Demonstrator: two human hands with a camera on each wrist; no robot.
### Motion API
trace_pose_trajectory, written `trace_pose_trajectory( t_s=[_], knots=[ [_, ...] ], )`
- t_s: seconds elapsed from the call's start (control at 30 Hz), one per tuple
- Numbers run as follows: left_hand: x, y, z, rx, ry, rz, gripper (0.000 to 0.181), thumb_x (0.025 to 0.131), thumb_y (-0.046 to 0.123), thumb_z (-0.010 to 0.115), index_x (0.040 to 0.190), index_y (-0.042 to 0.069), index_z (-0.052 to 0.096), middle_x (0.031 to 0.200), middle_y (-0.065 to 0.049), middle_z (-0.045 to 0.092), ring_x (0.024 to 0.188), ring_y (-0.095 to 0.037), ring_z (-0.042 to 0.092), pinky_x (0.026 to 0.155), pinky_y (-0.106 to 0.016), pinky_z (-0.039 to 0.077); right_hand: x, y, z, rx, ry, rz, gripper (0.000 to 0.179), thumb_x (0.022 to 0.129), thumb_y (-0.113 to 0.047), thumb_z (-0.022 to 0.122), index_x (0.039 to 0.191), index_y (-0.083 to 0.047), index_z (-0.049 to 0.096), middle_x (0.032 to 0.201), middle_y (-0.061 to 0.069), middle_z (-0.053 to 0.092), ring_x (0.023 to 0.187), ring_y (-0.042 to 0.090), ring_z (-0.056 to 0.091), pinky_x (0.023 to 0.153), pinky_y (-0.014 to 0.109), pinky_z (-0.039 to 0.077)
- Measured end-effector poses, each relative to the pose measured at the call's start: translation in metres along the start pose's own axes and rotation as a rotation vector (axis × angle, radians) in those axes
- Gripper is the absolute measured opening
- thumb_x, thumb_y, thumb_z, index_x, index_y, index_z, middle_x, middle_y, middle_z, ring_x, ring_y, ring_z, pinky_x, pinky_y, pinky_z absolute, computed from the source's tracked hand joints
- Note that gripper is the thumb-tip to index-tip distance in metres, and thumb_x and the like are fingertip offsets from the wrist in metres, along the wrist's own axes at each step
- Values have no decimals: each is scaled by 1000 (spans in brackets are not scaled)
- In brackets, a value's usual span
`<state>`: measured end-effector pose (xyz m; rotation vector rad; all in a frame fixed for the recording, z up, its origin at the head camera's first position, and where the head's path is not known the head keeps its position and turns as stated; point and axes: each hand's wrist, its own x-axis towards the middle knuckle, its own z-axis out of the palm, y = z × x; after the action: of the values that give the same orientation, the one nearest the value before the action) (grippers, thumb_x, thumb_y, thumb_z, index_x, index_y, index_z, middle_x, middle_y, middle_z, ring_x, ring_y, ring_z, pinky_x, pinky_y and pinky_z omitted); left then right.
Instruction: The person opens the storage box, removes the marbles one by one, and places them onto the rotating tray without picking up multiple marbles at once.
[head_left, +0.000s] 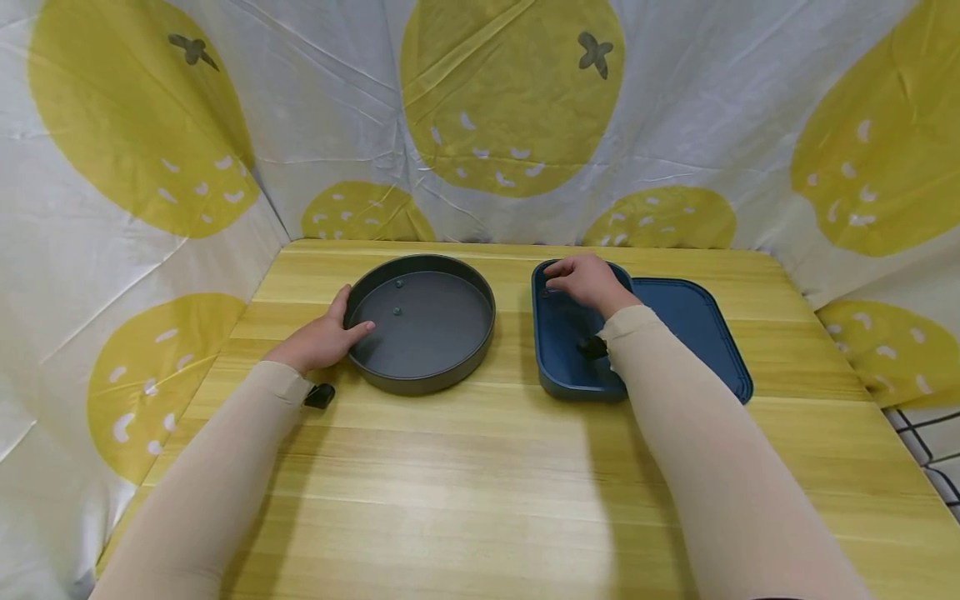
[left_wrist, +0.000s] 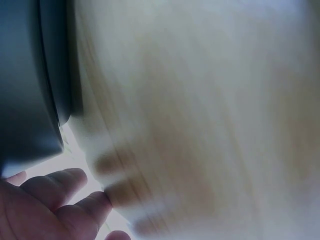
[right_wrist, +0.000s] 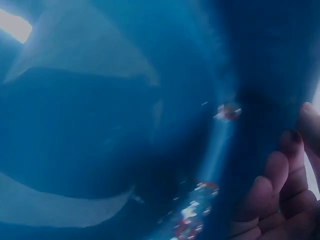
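A round dark grey pan point(head_left: 427, 342) sits on the table with two small greenish pieces point(head_left: 397, 311) on its floor. My left hand point(head_left: 322, 335) rests at its left rim, thumb spread over the edge and the other fingers along the outside. In the left wrist view, those fingers point(left_wrist: 80, 200) lie beside the pan's dark wall point(left_wrist: 25, 90). To the right, my right hand point(head_left: 588, 282) reaches into a deep blue rectangular tray point(head_left: 558, 354), fingers loosely bent near its far left corner. Several small shiny, clear-and-reddish pieces point(right_wrist: 192, 215) lie in the tray near those fingers point(right_wrist: 270, 195), blurred.
A flat blue lid or tray point(head_left: 697, 325) lies against the right side of the deep tray, partly covered by my right sleeve. The wooden table point(head_left: 450, 467) is walled by white cloth point(head_left: 322, 100) with yellow fruit prints. A black wire grid point(head_left: 922, 442) stands beyond the right edge.
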<state>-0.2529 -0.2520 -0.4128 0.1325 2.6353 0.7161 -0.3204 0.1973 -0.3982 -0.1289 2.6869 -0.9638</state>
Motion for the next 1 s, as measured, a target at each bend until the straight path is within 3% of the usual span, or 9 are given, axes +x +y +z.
trace_pose_trajectory(
  t_s=[0.13, 0.37, 0.77, 1.0],
  knots=[
    [1, 0, 0, 6, 3, 4, 100, 108, 63, 42, 167, 16, -23, 170, -34, 18, 151, -54, 35, 123, -66, 29, 4, 10, 3, -91, -6, -5, 41, 109, -23, 60, 146, -7, 64, 151, 21, 60, 135, 41, 58, 111, 54, 50],
    [1, -1, 1, 5, 14, 16, 98, 108, 60, 43, 167, 15, -22, 169, -35, 22, 150, -54, 37, 123, -66, 30, 12, 19, 10, -126, -6, -8, 39, 107, -22, 62, 143, -7, 66, 146, 20, 64, 131, 39, 61, 109, 52, 51],
    [2, -2, 2, -15, 11, 22, 99, 108, 60, 45, 167, 15, -21, 172, -32, 14, 154, -54, 31, 125, -65, 27, 13, 14, 17, -197, -50, -17, 38, 105, -19, 65, 141, -6, 68, 145, 19, 65, 131, 38, 61, 111, 51, 50],
    [2, -1, 1, -10, 18, 18, 97, 109, 57, 45, 167, 15, -20, 172, -32, 16, 153, -54, 33, 125, -65, 27, 16, 12, 23, -227, -49, -46, 33, 103, -14, 66, 135, -3, 72, 130, 16, 74, 125, 35, 66, 110, 49, 51]
  ],
)
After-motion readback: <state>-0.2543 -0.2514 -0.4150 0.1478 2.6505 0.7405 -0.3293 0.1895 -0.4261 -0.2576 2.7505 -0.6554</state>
